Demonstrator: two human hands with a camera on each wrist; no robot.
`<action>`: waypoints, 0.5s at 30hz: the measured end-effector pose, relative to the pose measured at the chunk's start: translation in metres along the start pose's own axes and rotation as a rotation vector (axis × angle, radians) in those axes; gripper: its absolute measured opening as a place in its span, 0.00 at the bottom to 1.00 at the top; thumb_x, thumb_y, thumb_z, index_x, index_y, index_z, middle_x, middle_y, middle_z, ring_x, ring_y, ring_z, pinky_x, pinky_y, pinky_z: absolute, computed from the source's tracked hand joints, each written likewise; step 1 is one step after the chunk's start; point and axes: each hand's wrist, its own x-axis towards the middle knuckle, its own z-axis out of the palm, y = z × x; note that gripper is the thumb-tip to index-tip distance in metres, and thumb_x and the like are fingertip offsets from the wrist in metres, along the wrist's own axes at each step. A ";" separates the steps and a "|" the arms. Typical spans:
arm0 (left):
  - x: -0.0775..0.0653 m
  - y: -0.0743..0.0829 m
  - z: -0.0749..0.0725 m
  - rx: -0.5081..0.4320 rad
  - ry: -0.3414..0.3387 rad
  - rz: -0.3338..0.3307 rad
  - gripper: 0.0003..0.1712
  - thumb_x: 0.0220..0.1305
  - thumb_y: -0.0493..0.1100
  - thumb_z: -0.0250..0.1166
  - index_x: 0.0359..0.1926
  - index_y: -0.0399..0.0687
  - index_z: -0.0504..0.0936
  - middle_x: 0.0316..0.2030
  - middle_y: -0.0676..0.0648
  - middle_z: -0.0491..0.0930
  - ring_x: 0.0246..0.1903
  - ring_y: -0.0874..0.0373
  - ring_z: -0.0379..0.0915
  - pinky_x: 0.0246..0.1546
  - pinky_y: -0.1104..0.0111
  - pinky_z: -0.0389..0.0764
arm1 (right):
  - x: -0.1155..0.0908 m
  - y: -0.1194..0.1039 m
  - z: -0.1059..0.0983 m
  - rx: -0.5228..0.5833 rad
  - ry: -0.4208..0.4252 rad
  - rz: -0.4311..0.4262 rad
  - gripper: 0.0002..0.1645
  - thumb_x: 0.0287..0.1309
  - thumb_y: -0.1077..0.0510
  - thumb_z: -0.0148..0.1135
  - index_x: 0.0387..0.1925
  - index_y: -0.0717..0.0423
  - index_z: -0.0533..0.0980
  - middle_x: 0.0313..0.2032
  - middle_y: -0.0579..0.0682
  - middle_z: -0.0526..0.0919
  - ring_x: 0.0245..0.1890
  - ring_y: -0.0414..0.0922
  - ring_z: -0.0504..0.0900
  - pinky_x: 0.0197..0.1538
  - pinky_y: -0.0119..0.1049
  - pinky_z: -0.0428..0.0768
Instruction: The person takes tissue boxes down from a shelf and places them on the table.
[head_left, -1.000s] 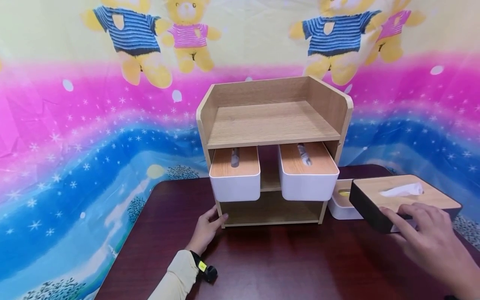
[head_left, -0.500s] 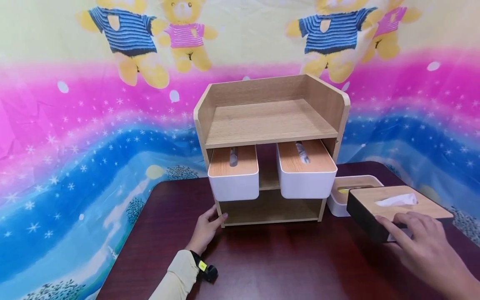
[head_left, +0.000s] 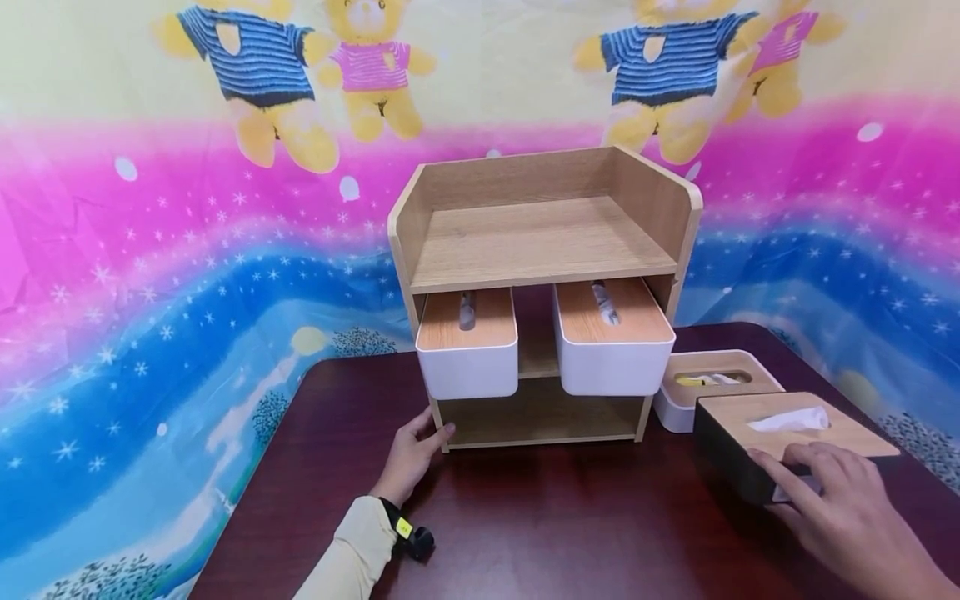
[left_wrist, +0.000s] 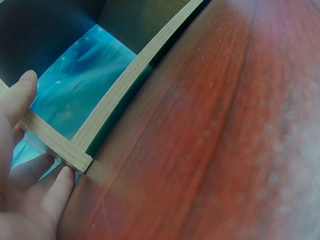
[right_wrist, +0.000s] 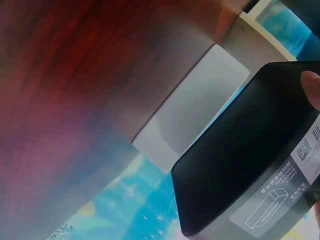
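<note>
In the head view my right hand [head_left: 847, 508] grips a black tissue box [head_left: 727, 454] with a wood-look lid and a white tissue in its slot. Its black underside [right_wrist: 240, 135] shows in the right wrist view, with the thumb at one edge and a printed label on the side. My left hand [head_left: 408, 454] holds the lower left side panel of a wooden desktop shelf [head_left: 547, 242], thumb inside and fingers outside. Two white tissue boxes with wood-look lids, one left [head_left: 468, 375] and one right [head_left: 618, 371], sit on its middle level, jutting past the front edge.
Beside the shelf, on the right, a low white tissue box [head_left: 675, 414] stands on the dark red table [head_left: 540, 525], partly behind the black box. A printed cloth with teddy bears [head_left: 270, 67] hangs behind the table.
My right hand has lowered the black tissue box toward the table, uncovering more of the low white box behind it. The left hand stays on the shelf's side panel.
</note>
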 end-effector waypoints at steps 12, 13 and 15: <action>0.001 0.001 0.000 -0.015 -0.011 -0.009 0.42 0.55 0.60 0.71 0.70 0.57 0.69 0.67 0.49 0.66 0.64 0.50 0.64 0.56 0.56 0.73 | -0.009 -0.003 0.006 0.020 -0.033 -0.009 0.47 0.67 0.28 0.22 0.57 0.53 0.77 0.37 0.58 0.73 0.37 0.58 0.71 0.40 0.58 0.68; 0.001 0.001 0.000 -0.016 -0.012 -0.010 0.42 0.56 0.59 0.71 0.70 0.57 0.69 0.67 0.49 0.66 0.63 0.50 0.64 0.56 0.56 0.73 | -0.010 -0.004 0.007 0.019 -0.035 -0.006 0.47 0.66 0.27 0.22 0.57 0.52 0.77 0.36 0.57 0.74 0.37 0.57 0.71 0.39 0.58 0.68; 0.001 0.000 0.000 -0.023 -0.017 -0.012 0.41 0.57 0.57 0.71 0.69 0.57 0.69 0.67 0.49 0.66 0.63 0.50 0.65 0.55 0.56 0.74 | -0.013 -0.003 0.010 0.022 -0.027 -0.012 0.47 0.67 0.27 0.23 0.57 0.52 0.77 0.37 0.57 0.74 0.36 0.57 0.71 0.38 0.57 0.68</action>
